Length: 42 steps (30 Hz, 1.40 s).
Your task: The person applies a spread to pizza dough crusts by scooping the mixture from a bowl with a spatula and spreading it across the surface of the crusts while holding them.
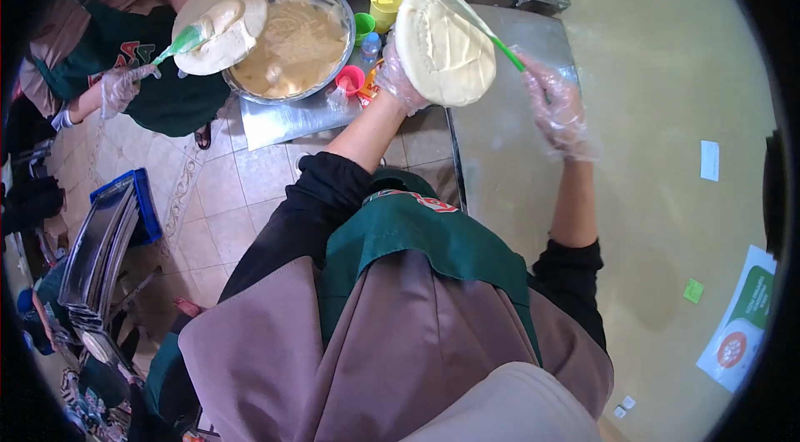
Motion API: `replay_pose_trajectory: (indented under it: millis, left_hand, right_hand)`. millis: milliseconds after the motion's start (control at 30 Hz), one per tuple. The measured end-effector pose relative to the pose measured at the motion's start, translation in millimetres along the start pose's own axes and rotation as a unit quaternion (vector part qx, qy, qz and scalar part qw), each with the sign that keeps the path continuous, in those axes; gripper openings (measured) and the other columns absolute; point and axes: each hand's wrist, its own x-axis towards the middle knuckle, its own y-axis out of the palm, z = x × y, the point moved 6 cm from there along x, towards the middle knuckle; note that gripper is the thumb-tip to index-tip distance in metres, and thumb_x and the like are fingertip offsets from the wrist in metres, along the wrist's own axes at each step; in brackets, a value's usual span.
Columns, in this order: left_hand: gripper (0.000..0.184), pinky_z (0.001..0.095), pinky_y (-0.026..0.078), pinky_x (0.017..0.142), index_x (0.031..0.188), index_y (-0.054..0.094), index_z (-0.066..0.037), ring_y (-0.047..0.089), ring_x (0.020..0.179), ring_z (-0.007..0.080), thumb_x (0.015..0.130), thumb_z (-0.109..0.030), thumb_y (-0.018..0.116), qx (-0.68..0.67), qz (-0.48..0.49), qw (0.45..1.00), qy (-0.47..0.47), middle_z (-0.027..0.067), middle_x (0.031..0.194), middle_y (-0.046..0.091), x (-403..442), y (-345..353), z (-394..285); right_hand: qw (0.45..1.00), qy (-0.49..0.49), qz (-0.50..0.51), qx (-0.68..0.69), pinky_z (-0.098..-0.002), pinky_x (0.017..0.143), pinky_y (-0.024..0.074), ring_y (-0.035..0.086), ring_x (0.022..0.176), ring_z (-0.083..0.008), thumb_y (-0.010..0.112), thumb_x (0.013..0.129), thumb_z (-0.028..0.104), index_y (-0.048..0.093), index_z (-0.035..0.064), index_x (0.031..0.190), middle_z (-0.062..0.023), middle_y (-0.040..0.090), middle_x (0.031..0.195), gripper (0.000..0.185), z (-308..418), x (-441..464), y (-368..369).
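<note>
Head view, largest first: the bench [504, 129] spans one to two o'clock, and the bowl [340, 13] sits at eleven. Just past twelve, the flat dough round [442, 50] rests over the left hand [398, 79], mostly hidden, so I cannot tell how closed that grip is. The spatula [479, 23] lies across the round's one o'clock edge, its handle clamped in the right hand's [557, 104] grip. Pressing there, away from the left hand's support, could tip the round; an outward stroke could push its pale spread [454, 35] overboard; loose glove plastic could smear it.
</note>
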Motion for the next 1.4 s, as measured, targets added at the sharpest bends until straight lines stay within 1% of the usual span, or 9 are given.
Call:
replay_pose_trajectory:
  millis: [467,567,633,767,867,1033,1167,1233,1400]
  left_hand:
    - [0.048,0.0457,0.041,0.099,0.129,0.048,-0.011,0.052,0.116,0.0265,0.093,-0.04,0.037,-0.045,0.002,0.999,-0.019,0.0104,0.129,0.052,-23.0,-4.3,-1.9]
    - [0.047,0.0458,0.042,0.098,0.127,0.05,-0.011,0.053,0.114,0.0274,0.093,-0.041,0.036,-0.049,0.025,0.998,-0.005,0.0103,0.126,0.054,-25.0,-5.6,-10.6]
    - [0.047,0.0449,0.042,0.098,0.127,0.05,-0.011,0.054,0.112,0.0278,0.094,-0.041,0.036,-0.051,0.016,0.998,-0.013,0.0103,0.123,0.055,-20.5,-10.7,-13.2]
    - [0.048,0.0442,0.041,0.1,0.128,0.049,-0.012,0.053,0.114,0.027,0.094,-0.043,0.035,-0.021,-0.018,1.0,0.007,0.0105,0.126,0.054,-18.7,-2.8,-17.9]
    - [0.052,0.0444,0.04,0.1,0.128,0.048,-0.011,0.053,0.114,0.0279,0.093,-0.046,0.035,-0.001,-0.029,1.0,0.008,0.011,0.126,0.054,-18.9,8.8,-20.9]
    - [0.055,0.0451,0.039,0.101,0.129,0.047,-0.01,0.052,0.115,0.0297,0.092,-0.048,0.035,-0.005,-0.011,1.0,0.015,0.0118,0.128,0.053,-11.1,0.1,-29.9]
    - [0.052,0.0449,0.042,0.098,0.129,0.047,-0.009,0.053,0.114,0.0301,0.093,-0.045,0.036,-0.046,0.02,0.999,0.021,0.012,0.128,0.052,1.3,-10.8,-38.2]
    - [0.047,0.0439,0.043,0.097,0.129,0.047,-0.009,0.053,0.113,0.0294,0.095,-0.04,0.038,-0.025,0.001,0.999,0.045,0.0116,0.127,0.053,12.7,-28.6,-39.3]
    - [0.046,0.0434,0.044,0.097,0.129,0.047,-0.01,0.054,0.113,0.0283,0.095,-0.039,0.04,-0.014,-0.009,1.0,0.0,0.0108,0.127,0.053,14.4,-29.0,-22.6]
  right_hand:
    - [0.94,-0.094,0.302,-0.127,-0.035,0.068,0.0484,0.059,0.072,-0.0283,0.054,0.087,0.005,0.061,0.0082,0.114,-0.0138,0.064,0.088,0.028,37.1,6.0,-0.7]
    - [0.961,-0.128,0.241,-0.052,-0.032,0.069,0.0481,0.06,0.073,-0.0228,0.055,0.088,0.007,0.061,0.007,0.115,-0.0122,0.065,0.089,0.027,40.5,1.2,-3.2]
    - [0.98,0.03,0.197,-0.022,-0.0339,0.066,0.049,0.059,0.071,-0.028,0.056,0.087,0.006,0.061,0.0089,0.115,-0.0136,0.063,0.082,0.029,19.8,4.6,-8.6]
    - [0.992,0.062,0.093,-0.056,-0.0346,0.065,0.0488,0.059,0.071,-0.0285,0.056,0.087,0.006,0.061,0.009,0.115,-0.0137,0.063,0.083,0.028,1.3,7.3,-0.4]
    - [0.993,-0.043,0.044,-0.103,-0.0359,0.064,0.0484,0.059,0.071,-0.0289,0.056,0.087,0.005,0.061,0.0095,0.115,-0.0137,0.064,0.085,0.029,0.9,3.5,11.5]
    - [0.976,-0.111,0.182,-0.038,-0.0379,0.064,0.0491,0.059,0.07,-0.0305,0.056,0.085,0.002,0.06,0.0083,0.115,-0.0124,0.063,0.084,0.031,30.7,-13.5,25.2]
    - [0.988,-0.136,0.063,0.027,-0.0307,0.06,0.0478,0.057,0.063,-0.0203,0.054,0.087,0.001,0.06,0.006,0.116,-0.0053,0.061,0.076,0.03,18.8,-25.3,24.6]
    - [0.981,0.173,0.0,0.093,-0.0221,0.057,0.0428,0.049,0.061,-0.0075,0.052,0.089,0.002,0.059,0.0047,0.119,0.0022,0.054,0.073,0.03,-21.2,-36.4,25.5]
    - [0.931,0.275,-0.119,0.206,-0.0194,0.054,0.0382,0.042,0.061,-0.0031,0.05,0.092,0.009,0.057,0.0059,0.123,0.0047,0.048,0.071,0.031,-56.0,-51.5,55.9]
